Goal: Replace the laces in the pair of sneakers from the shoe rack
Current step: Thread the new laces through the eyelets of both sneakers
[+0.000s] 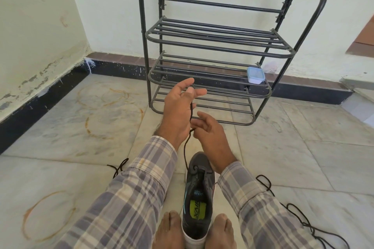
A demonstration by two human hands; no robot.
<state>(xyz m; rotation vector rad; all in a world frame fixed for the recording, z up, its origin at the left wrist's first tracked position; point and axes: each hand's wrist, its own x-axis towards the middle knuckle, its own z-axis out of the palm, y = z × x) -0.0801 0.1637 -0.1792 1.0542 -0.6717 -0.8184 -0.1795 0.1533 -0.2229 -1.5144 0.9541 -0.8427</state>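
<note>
**Desk:** Where is the shoe relative to the hands?

**Operator:** On my feed the dark sneaker (199, 190) lies on the floor between two bare feet (170, 230), toe pointing away, below and nearer than both hands. A black lace (186, 145) rises from its front eyelets to them.

**Desk:** And the surroundings?

**Operator:** I see a pale tiled floor (283, 147) with rusty ring stains. A black metal shoe rack (212, 46) stands against the white wall, with a small lidded plastic box (255, 75) on its middle shelf. Loose black laces (303, 222) trail on the tiles at the right, and another bit shows at the left.

**Desk:** Hands?

**Operator:** The left hand (178, 111) is raised in front of the rack, pinching the lace near its tip between thumb and forefinger, with the other fingers spread. The right hand (211, 135) sits lower, fingers loosely bent, its tips at the lace. I can't tell whether it actually grips it. Both arms are in plaid sleeves (125, 198).
</note>
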